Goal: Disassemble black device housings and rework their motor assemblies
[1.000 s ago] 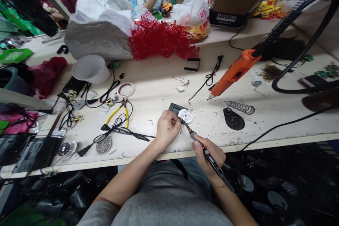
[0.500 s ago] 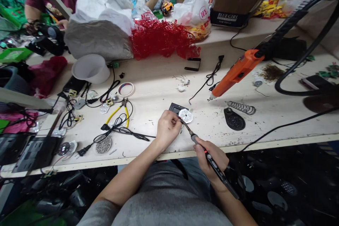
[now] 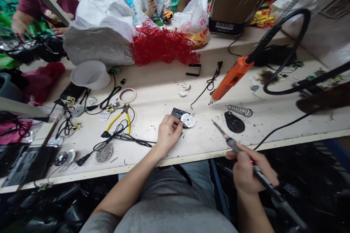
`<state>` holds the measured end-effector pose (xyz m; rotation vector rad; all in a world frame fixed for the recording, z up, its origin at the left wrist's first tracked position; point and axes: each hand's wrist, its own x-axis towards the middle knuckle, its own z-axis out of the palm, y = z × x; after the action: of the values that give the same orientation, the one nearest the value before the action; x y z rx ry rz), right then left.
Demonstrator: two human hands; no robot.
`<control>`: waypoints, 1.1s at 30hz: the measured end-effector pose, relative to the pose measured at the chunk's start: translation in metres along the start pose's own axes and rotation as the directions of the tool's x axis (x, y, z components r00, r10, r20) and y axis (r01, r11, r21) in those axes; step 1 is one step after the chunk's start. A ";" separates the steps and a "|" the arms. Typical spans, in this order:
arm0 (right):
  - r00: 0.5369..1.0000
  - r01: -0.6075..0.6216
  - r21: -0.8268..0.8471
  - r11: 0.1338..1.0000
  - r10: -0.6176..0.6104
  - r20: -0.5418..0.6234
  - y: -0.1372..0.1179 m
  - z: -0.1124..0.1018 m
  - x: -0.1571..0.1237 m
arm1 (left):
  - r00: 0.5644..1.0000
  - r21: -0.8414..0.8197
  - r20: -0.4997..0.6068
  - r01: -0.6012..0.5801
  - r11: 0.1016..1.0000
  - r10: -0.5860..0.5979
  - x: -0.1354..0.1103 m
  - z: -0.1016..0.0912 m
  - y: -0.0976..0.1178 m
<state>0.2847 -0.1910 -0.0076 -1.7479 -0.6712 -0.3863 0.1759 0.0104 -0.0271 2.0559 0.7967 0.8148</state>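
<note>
One soldering iron [image 3: 232,143], one spring [image 3: 240,110], one tape roll [image 3: 133,96], one white bowl [image 3: 89,81]

The person's 2 arms reach up from the bottom of the frame. The left forearm [image 3: 125,185], bare below a short sleeve [image 3: 102,222] at lower left, slants up and rightward to the left hand [image 3: 169,131] at the center. Its back faces up, fingers curled and tips bunched close; whether they meet is hidden. At lower right, the right forearm [image 3: 253,211] rises steeply to the right hand [image 3: 254,171], slightly blurred, its fingers and thumb bent in a grip.
</note>
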 end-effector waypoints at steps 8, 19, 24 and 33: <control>0.959 -0.123 -0.129 0.984 0.085 -0.271 -0.008 -0.033 0.060 | 0.992 0.142 -0.127 0.026 0.990 -0.008 0.020 -0.051 -0.014; 0.924 -0.381 -0.066 0.922 0.382 -0.006 0.025 0.003 0.094 | 0.860 0.260 0.459 -0.369 0.892 0.222 0.052 -0.017 0.021; 0.853 -0.520 0.064 0.852 0.514 0.094 0.044 0.004 0.071 | 0.784 0.292 0.565 -0.481 0.827 0.256 0.056 0.005 0.021; 0.784 -0.549 0.137 0.824 0.452 0.425 0.020 0.041 0.009 | 0.916 -0.355 0.397 0.090 0.931 0.062 0.051 -0.013 -0.001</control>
<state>0.3003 -0.1529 -0.0290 -1.6833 -0.4581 0.4104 0.1958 0.0547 -0.0075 1.7878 0.3912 0.4598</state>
